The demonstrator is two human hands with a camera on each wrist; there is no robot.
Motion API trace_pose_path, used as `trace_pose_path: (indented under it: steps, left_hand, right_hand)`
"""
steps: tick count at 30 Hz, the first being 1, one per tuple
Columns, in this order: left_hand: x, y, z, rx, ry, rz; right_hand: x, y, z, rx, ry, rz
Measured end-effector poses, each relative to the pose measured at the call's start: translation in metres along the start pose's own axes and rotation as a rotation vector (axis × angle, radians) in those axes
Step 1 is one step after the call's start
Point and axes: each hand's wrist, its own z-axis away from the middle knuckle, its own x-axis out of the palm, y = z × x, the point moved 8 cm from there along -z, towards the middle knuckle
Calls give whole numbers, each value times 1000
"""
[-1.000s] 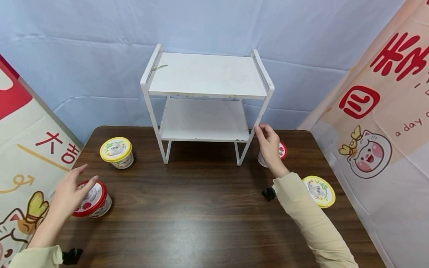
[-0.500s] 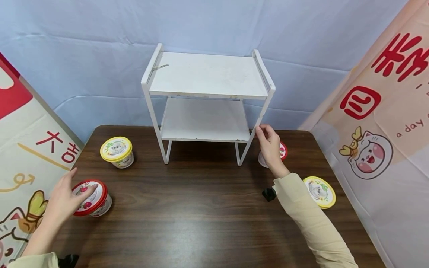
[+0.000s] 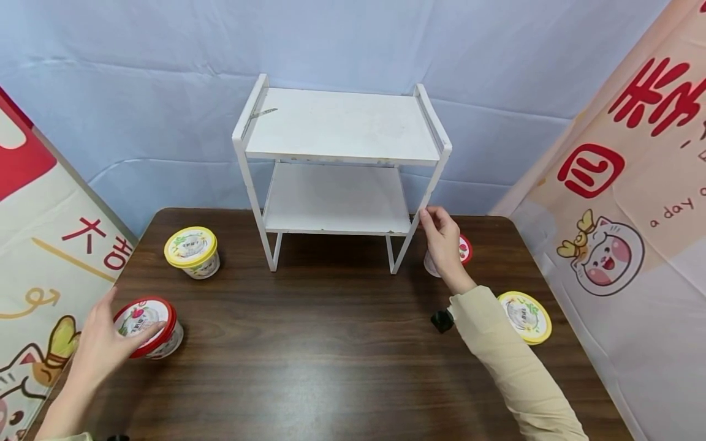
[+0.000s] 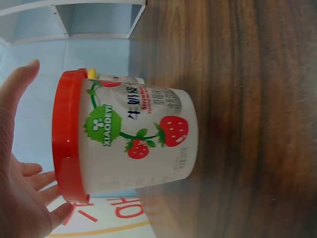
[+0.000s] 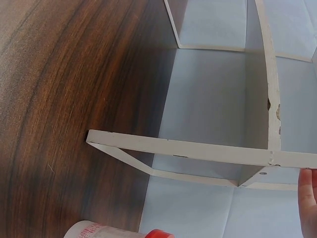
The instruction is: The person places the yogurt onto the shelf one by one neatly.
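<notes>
In the head view, my left hand (image 3: 102, 343) is at the left side of a white tub with a red lid (image 3: 144, 321), fingers and thumb spread around the lid. The left wrist view shows strawberries printed on this tub (image 4: 138, 134), which stands on the table; the thumb is apart from the lid, and the fingers reach along its far side. My right hand (image 3: 444, 245) holds the right front leg of a white two-tier shelf (image 3: 336, 196). In the right wrist view, fingertips meet the post (image 5: 292, 159); the other fingers are hidden.
A yellow-lidded tub (image 3: 192, 251) stands at the back left of the dark wooden table (image 3: 309, 343). Behind my right hand is another red-lidded tub (image 3: 465, 248), partly hidden. A second yellow-lidded tub (image 3: 526, 316) sits beside my right sleeve. Cloth backdrops (image 3: 342, 37) surround the table.
My left hand has moved down and back, lower beside the red-lidded tub. The print on that lid has turned, and the tub has shifted slightly left. The right hand stays on the shelf leg.
</notes>
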Motion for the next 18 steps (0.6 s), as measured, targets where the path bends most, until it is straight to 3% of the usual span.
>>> trace_pose_path:
  steps: [11,18]
  left_hand:
    - [4,-10,12,-53,53,150]
    - [12,-18,18,-109,31,200]
  right_hand:
    - [-1,2,-1,0,2,-16]
    - [-1,2,0,2,-1,-10]
